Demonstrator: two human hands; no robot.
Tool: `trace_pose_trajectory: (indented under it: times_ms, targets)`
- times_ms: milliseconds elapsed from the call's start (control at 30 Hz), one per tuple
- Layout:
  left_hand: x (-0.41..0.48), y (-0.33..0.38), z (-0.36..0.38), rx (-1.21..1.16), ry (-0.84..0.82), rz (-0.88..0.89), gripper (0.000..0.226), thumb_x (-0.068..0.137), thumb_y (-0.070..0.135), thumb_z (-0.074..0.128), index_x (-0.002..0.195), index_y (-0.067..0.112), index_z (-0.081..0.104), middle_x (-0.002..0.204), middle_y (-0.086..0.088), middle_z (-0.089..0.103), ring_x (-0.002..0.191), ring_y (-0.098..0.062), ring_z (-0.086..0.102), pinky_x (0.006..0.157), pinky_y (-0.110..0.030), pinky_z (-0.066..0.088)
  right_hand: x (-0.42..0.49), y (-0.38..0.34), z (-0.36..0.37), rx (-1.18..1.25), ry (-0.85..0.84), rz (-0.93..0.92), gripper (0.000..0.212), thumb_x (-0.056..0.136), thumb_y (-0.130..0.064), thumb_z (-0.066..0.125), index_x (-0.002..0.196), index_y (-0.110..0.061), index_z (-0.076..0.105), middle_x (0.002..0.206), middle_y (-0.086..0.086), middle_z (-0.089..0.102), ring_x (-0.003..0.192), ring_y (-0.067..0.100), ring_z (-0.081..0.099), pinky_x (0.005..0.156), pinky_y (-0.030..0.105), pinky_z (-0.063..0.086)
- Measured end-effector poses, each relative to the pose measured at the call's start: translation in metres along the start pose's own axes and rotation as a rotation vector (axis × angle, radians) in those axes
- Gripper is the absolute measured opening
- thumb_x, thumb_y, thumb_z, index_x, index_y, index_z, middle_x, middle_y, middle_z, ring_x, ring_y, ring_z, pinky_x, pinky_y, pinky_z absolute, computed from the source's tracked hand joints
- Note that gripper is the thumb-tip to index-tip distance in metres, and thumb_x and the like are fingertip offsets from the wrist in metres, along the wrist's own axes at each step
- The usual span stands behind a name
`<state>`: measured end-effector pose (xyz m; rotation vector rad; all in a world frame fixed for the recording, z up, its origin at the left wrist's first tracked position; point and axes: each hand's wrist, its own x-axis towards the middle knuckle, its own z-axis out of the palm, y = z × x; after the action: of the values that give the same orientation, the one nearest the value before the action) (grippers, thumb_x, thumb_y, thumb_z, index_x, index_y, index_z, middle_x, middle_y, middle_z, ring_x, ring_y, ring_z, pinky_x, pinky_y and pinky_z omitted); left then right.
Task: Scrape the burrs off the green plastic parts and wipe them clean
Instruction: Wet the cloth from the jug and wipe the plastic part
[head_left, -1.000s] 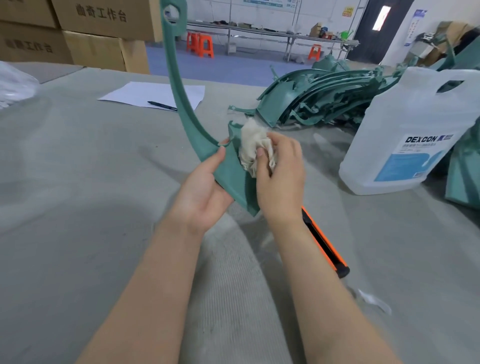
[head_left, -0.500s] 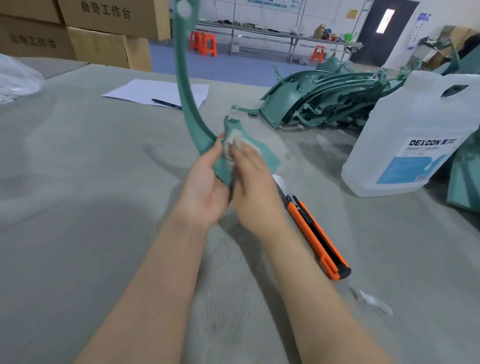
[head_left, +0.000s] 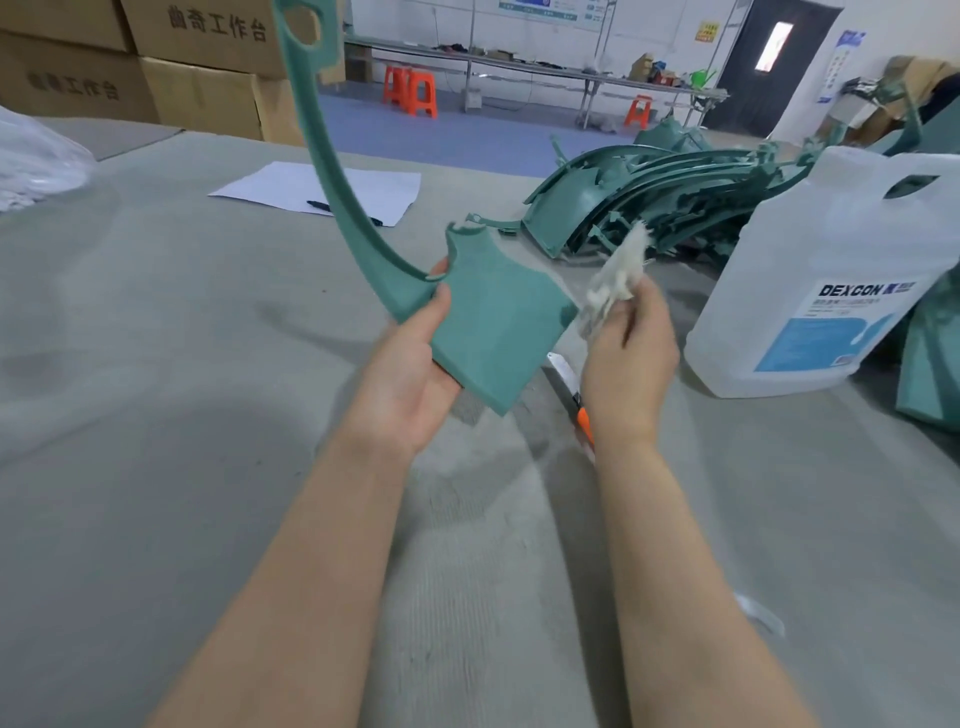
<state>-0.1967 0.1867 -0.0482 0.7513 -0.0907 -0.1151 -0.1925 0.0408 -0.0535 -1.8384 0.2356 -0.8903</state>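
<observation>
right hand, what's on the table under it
An orange utility knife lies on the table beneath the right hand, blade exposed. The wrist covers most of its handle.

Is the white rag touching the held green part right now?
Cannot tell. Head view: the rag, gripped by the right hand, sits right at the green part edge; motion blur hides any gap.

Left hand (head_left: 410, 374) gripping green part (head_left: 493, 322), right hand (head_left: 628, 353) holding rag (head_left: 618, 275) (just beside it)

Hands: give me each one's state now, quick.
Left hand: holds the curved green plastic part.
Right hand: grips the white wiping rag, off the part.
</observation>
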Motion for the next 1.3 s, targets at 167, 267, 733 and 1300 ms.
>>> trace_pose_trajectory:
  times_ms: [167, 267, 733, 1300]
  targets:
    - [0.000, 0.000, -0.002, 0.000, -0.056, -0.039, 0.037, 0.104, 0.019, 0.036, 0.138, 0.014, 0.050, 0.129, -0.006, 0.062, 0.118, -0.021, 0.060, 0.097, -0.036, 0.050, -0.012, -0.027, 0.001, 0.420, -0.268, 0.033, 0.026, 0.099, -0.013, 0.048, 0.119, -0.029, 0.055, 0.110, -0.007, 0.064, 0.094, 0.008, 0.066, 0.080, 0.027, 0.055]
    - [-0.004, -0.001, 0.000, 0.011, -0.124, -0.103, 0.040, 0.104, 0.024, 0.033, 0.138, 0.011, 0.049, 0.126, -0.007, 0.064, 0.110, -0.020, 0.064, 0.085, -0.033, 0.055, -0.023, -0.027, 0.013, 0.206, -0.342, -0.093, 0.020, 0.100, -0.014, 0.049, 0.117, -0.022, 0.057, 0.107, -0.011, 0.062, 0.097, 0.004, 0.059, 0.084, 0.018, 0.048]
    - [0.003, 0.005, -0.004, -0.151, 0.016, 0.002, 0.030, 0.103, 0.029, 0.038, 0.107, 0.016, 0.065, 0.097, -0.005, 0.072, 0.094, -0.017, 0.069, 0.085, -0.027, 0.056, -0.056, -0.028, 0.039, -0.157, -0.577, -0.444, 0.045, 0.099, -0.018, 0.052, 0.142, -0.007, 0.047, 0.151, 0.010, 0.042, 0.143, 0.027, 0.030, 0.120, 0.033, 0.017]
    - [0.000, 0.012, -0.009, -0.153, 0.010, -0.044, 0.031, 0.101, 0.027, 0.036, 0.120, 0.014, 0.056, 0.104, -0.005, 0.067, 0.095, -0.016, 0.063, 0.096, -0.028, 0.047, -0.052, -0.024, 0.049, -0.140, -0.522, -0.428, 0.041, 0.097, 0.000, 0.044, 0.137, -0.002, 0.051, 0.148, 0.014, 0.045, 0.138, 0.027, 0.039, 0.116, 0.022, 0.022]
